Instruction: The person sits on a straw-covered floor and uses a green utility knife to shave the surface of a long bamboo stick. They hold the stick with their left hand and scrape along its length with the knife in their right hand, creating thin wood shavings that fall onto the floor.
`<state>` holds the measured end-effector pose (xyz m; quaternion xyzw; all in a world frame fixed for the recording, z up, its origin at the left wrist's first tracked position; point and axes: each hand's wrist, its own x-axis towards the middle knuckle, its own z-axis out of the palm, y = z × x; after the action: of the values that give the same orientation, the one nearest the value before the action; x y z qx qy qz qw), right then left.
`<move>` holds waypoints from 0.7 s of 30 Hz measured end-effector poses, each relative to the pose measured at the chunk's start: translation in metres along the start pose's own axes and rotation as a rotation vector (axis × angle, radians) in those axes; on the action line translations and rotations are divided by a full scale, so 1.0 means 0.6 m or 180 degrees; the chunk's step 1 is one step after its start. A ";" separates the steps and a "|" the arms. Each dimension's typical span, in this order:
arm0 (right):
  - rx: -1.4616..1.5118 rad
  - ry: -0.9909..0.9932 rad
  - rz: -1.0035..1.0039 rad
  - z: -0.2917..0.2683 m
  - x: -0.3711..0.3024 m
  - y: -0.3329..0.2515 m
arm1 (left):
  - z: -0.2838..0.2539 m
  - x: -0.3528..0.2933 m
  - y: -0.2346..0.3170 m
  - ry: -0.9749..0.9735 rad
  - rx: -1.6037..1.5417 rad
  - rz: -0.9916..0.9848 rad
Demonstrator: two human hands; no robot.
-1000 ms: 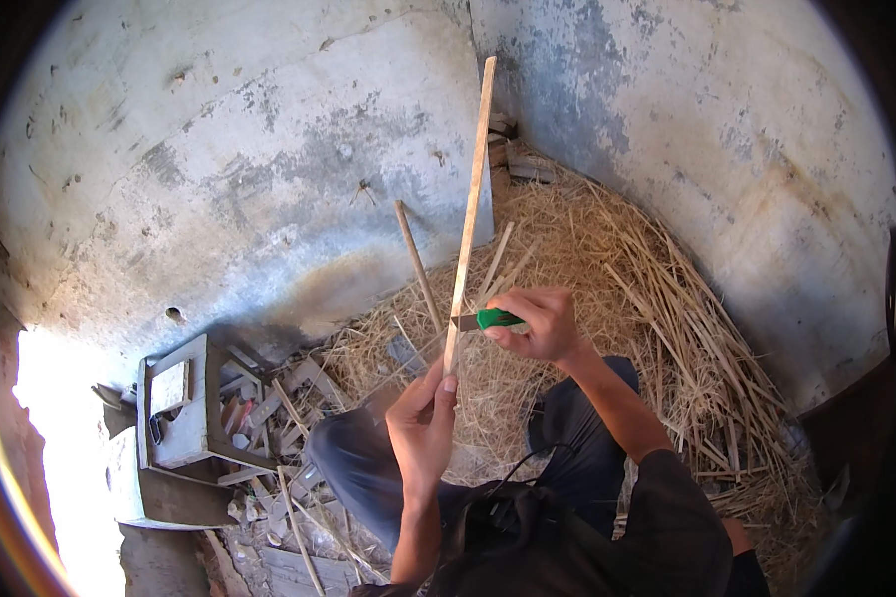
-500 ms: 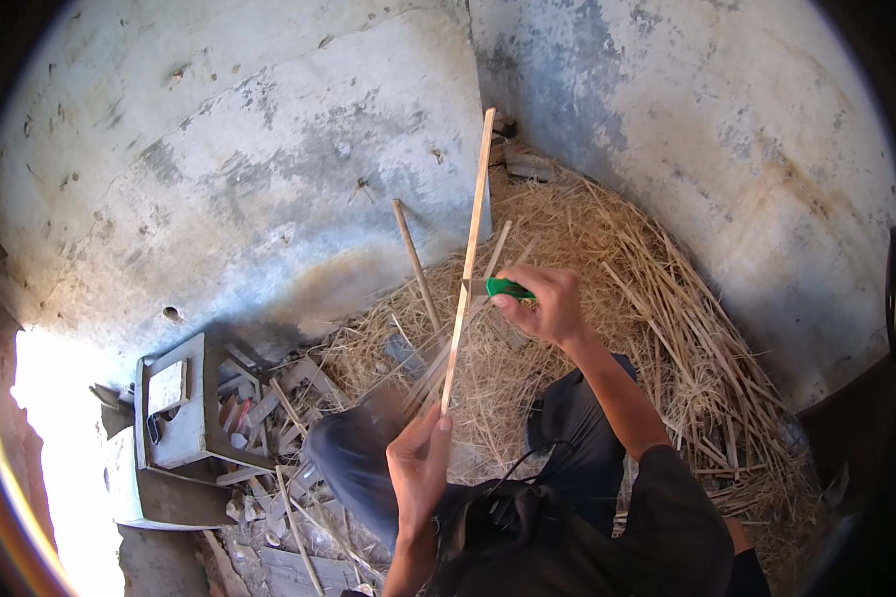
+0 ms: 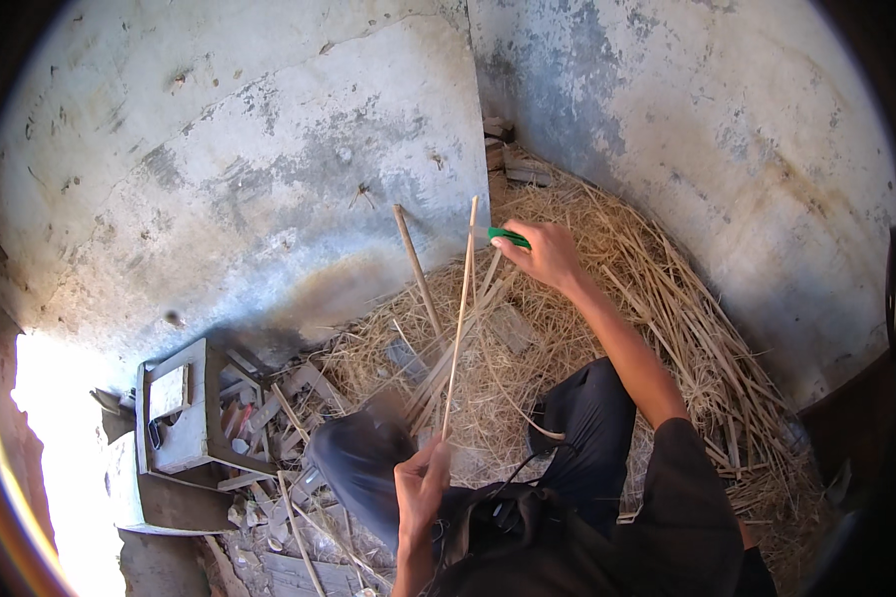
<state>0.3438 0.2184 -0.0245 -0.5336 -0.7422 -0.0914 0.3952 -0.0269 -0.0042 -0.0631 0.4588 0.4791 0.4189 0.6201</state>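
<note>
Peeling walls [image 3: 299, 149] are rising behind straw [image 3: 712, 393]. The left hand [image 3: 422, 486] is pinching a wooden strip [image 3: 459, 333] that is extending upward beyond its fingers; the right hand [image 3: 548, 255] is gripping a green-handled knife [image 3: 509, 238], blade at the strip's upper end.

Head-worn fisheye, looking down, toward both hands [image 3: 548, 257]

The knife handle [image 3: 511, 238] is green, the stick [image 3: 461, 316] (like the straw [image 3: 647, 284]) tan.

Left hand [image 3: 421, 487] low, fingers [image 3: 434, 461] pinched, right arm [image 3: 624, 343] extended forward, right hand [image 3: 546, 256] curled
</note>
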 end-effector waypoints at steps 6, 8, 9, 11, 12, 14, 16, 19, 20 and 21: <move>-0.0018 -0.0182 0.0676 0.035 0.023 0.060 | -0.009 0.003 -0.014 -0.0017 -0.0001 -0.0208; -0.0046 -0.0006 0.0994 0.037 0.033 0.087 | -0.027 -0.007 -0.024 -0.0099 0.0103 -0.0305; -0.0140 0.0196 0.1156 0.028 0.035 0.102 | -0.034 -0.014 -0.026 -0.0049 0.0019 -0.0357; -0.0393 0.0096 0.1355 0.014 0.037 0.120 | -0.042 -0.027 -0.026 0.0072 -0.0156 -0.0456; -0.0563 -0.0229 0.1400 0.006 0.033 0.121 | -0.046 -0.027 -0.026 0.0132 -0.0119 -0.0449; -0.0769 -0.0626 0.1573 -0.001 0.026 0.119 | -0.060 -0.015 -0.020 0.0244 -0.0042 -0.0439; -0.0828 -0.0770 0.1829 -0.007 0.022 0.105 | -0.069 0.006 -0.019 0.0129 -0.0401 -0.0246; -0.0778 -0.0130 0.1577 -0.001 -0.002 0.085 | -0.070 0.027 -0.006 -0.0127 -0.0512 -0.0051; -0.0670 -0.0220 0.1552 -0.002 -0.008 0.081 | -0.067 0.033 0.001 -0.0198 -0.0518 -0.0004; -0.0546 -0.0321 0.1515 -0.010 -0.004 0.056 | -0.066 0.037 0.007 -0.0231 -0.0488 0.0005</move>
<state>0.3760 0.2269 -0.0318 -0.7286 -0.6040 -0.0317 0.3214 -0.0618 0.0245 -0.0684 0.4252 0.4224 0.4380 0.6700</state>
